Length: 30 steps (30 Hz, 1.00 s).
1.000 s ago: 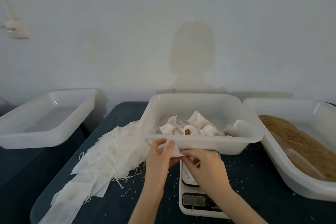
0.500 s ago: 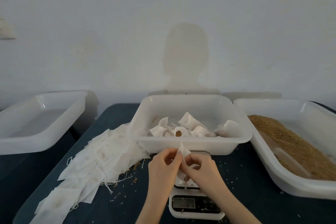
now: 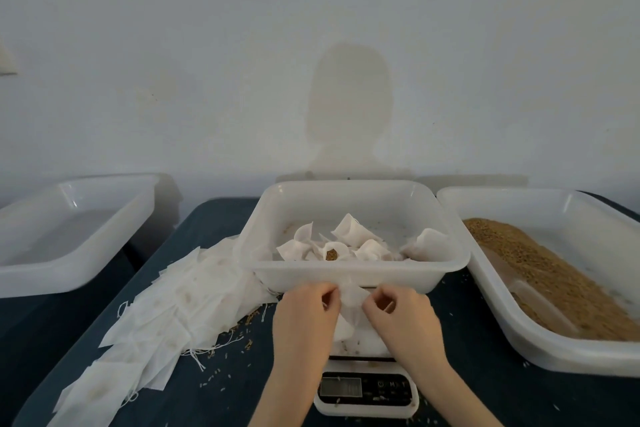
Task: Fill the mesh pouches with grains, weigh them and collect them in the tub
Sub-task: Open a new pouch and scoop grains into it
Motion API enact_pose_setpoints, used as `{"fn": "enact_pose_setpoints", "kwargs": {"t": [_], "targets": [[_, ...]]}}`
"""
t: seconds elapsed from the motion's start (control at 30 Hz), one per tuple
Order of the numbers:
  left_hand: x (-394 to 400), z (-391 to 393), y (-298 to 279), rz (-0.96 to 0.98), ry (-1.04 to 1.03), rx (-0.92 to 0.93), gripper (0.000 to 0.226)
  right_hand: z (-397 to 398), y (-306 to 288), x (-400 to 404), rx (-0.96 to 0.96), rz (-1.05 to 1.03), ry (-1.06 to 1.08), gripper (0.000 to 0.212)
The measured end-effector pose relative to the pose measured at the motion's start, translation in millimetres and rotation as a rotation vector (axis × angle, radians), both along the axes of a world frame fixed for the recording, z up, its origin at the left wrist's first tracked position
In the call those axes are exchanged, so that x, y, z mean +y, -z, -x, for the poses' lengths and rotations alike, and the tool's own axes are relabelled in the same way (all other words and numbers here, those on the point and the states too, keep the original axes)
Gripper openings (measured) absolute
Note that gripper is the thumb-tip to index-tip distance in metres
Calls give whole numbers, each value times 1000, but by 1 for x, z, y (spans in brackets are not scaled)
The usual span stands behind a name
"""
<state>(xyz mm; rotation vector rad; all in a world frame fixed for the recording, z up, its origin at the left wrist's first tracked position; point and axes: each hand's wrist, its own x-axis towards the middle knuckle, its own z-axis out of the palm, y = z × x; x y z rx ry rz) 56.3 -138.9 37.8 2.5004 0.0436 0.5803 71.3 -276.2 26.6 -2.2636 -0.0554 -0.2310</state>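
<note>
A white mesh pouch (image 3: 350, 305) hangs over the small white scale (image 3: 366, 388). My left hand (image 3: 304, 319) pinches its left top edge and my right hand (image 3: 401, 319) pinches its right top edge. Just behind my hands stands the middle white tub (image 3: 356, 270) holding several filled pouches (image 3: 349, 243). To the right, a large white tub (image 3: 588, 354) holds brown grains (image 3: 540, 274). A heap of flat empty pouches (image 3: 166, 315) lies left of my hands on the dark table.
An empty white tub (image 3: 65, 232) stands at the far left on a separate surface. Loose grains (image 3: 242, 347) and strings lie scattered on the dark blue table (image 3: 485, 392). A pale wall rises right behind the tubs.
My hands have drawn apart, spreading the pouch's top between them. The view has shifted slightly, so the scale's display shows more fully.
</note>
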Motion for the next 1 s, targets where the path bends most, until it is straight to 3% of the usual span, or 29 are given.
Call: {"fn": "enact_pose_setpoints", "kwargs": {"t": [0.13,0.3,0.5,0.67,0.77,0.9,0.97,1.0], "targets": [[-9,-2,-4,-191,-21,0,26,3,-7,2,-93,282,74,22],[-14,-6,-7,-183,37,18,24,2,-13,4,-180,360,7,26],[-14,-4,-10,-269,-37,54,24,-2,-13,0,-230,483,-90,15],[-19,-4,-8,-327,-89,9,22,-5,-13,-2,-196,615,-176,34],[-21,-8,-7,-286,-46,-20,21,-10,-16,-4,-135,668,-192,22],[-21,-13,-5,-188,83,-58,12,-15,-24,-12,-83,594,-142,31],[-18,-17,-4,-23,233,-35,12,-17,-29,-19,-102,587,-128,33],[-16,-19,-4,92,332,15,23,-17,-32,-22,-107,589,-134,32]]}}
